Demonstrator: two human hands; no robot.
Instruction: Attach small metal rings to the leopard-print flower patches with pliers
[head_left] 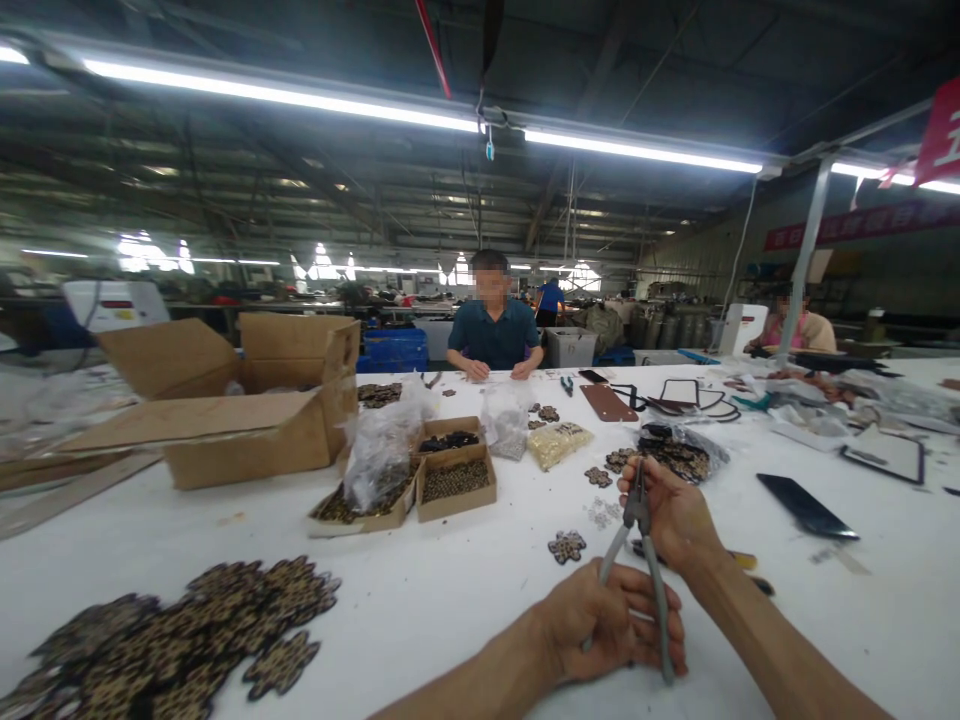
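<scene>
My left hand (615,620) is wrapped round the grey handles of a pair of pliers (637,512), whose jaws point up and away from me. At the jaw tips, the fingers of my right hand (675,510) are closed in a pinch; whatever small piece they hold is hidden. A flower-shaped leopard-print patch (566,546) lies on the white table left of the pliers. Small clear pieces (602,512) lie just beyond it, with another flower patch (598,477) behind them. Under my right wrist, a tool with a yellow-and-black handle (742,561) is partly covered.
Many leopard-print patches (202,630) are heaped at the left front. Small cardboard boxes (456,500) hold metal bits near a large open carton (247,440). A yellowish bag (559,444) and a dark phone-like slab (806,505) lie further off. A co-worker (491,330) sits opposite.
</scene>
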